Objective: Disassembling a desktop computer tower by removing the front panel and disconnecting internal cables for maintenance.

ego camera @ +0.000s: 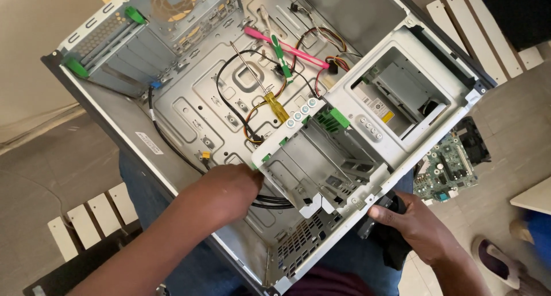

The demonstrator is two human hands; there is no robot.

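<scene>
Down on the person's lap lies an open grey computer case (189, 109), stripped of its board, its metal floor bare. Inside it the left hand (232, 190) reaches under the near corner of a white drive cage (318, 158), right where a bundle of black cables (270, 202) runs along the case floor; its fingers are hidden beneath the cage, so whether they are spread or pinching cannot be told. Outside the case, at its near edge, the right hand (410, 221) curls its fingers closed around a black object (387, 230) pressed against the case wall. A screwdriver with a yellow handle (274, 103) lies on the case floor further in, its shaft pointing away, and beside it rest a pink tool (287, 49) and a green one (282, 57), crossing each other. Right of the case a green circuit board (445, 169) sits on the tiled floor, and a shoe (496, 261) shows near the right forearm
</scene>
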